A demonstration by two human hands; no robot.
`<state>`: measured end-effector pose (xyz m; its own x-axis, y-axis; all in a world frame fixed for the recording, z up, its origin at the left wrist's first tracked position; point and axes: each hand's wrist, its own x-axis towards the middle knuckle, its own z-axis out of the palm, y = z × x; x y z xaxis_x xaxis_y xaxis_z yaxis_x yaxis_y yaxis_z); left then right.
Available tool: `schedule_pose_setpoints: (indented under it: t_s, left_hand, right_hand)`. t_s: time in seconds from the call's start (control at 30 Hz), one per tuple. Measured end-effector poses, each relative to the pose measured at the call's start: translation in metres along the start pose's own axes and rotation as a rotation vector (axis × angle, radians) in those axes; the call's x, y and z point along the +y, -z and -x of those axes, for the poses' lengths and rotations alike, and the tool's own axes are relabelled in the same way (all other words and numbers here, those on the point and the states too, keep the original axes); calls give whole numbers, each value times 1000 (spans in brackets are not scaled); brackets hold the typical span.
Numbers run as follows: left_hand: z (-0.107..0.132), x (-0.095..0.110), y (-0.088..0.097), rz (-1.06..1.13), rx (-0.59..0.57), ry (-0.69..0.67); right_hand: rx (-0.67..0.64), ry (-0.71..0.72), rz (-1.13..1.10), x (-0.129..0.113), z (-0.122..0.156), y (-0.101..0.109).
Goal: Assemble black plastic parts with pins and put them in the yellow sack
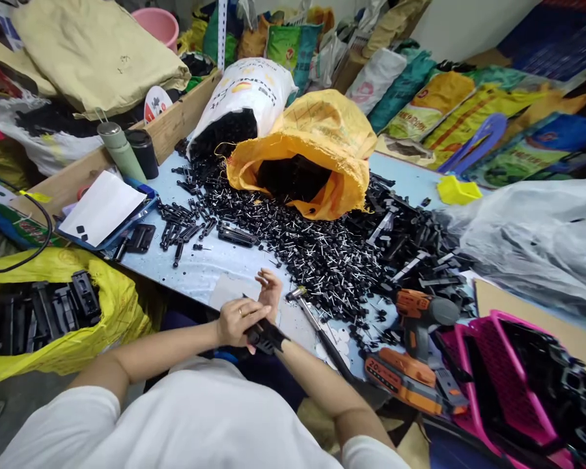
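My left hand is closed around a black plastic part, which lies across my right wrist. Just beyond it, my right hand is raised with its fingers apart and slightly bent, and I see nothing in them. Both hands are over a grey board at the near table edge. A hammer lies to the right of my hands. Farther back spreads a large heap of small black pieces with metal pins.
A yellow sack and a white sack lie open at the back. An orange cordless drill and pink baskets stand on the right. At left are a yellow bag of black parts, a paper-topped tray and a green bottle.
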<state>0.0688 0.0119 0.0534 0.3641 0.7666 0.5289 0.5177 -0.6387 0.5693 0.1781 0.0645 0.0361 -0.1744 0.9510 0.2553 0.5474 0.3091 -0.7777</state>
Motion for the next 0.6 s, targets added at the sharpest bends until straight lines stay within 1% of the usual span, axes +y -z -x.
schedule_pose_setpoints:
  t_s: [0.03, 0.07, 0.1, 0.13, 0.17, 0.2, 0.23, 0.27, 0.33, 0.37, 0.4, 0.47, 0.53, 0.6]
  left_hand:
    - [-4, -19, 0, -95, -15, -33]
    - [-9, -39, 1, -193, -61, -39]
    - [-15, -58, 1, -277, -130, -17]
    - [-23, -76, 3, -343, -203, 16]
    - [-33, -93, 4, -391, -259, 45]
    - [-44, -109, 6, -425, -285, 75]
    - [-57, -123, 8, -452, -276, 109]
    - [-71, -137, 11, -477, -237, 153]
    - [-102, -165, 21, -535, -131, 294]
    - [-117, -179, 27, -568, -95, 382]
    - [-131, -194, 33, -599, -88, 467]
    - [-155, -223, 42, -640, -141, 571]
    - [-170, -247, 45, -658, -214, 587]
    - [-177, -262, 41, -669, -240, 576]
  right_hand:
    - [-22, 45, 34, 11, -24, 1]
    - [-58, 106, 76, 22, -50, 5]
    - [-89, 163, 129, 33, -80, 11]
    - [-91, 192, 191, 43, -111, 18]
    - [-64, 192, 252, 53, -143, 25]
    - [-44, 181, 320, 62, -175, 31]
    - [-35, 153, 393, 69, -206, 36]
    - [-34, 114, 461, 76, -235, 40]
    - [-52, -2, 570, 85, -286, 43]
    - [-65, -62, 603, 89, -307, 42]
    - [-76, -112, 623, 92, -325, 38]
    - [-93, -181, 634, 94, -352, 27]
    - [-112, -262, 650, 92, -371, 11]
    - [-147, -368, 692, 88, -384, -4]
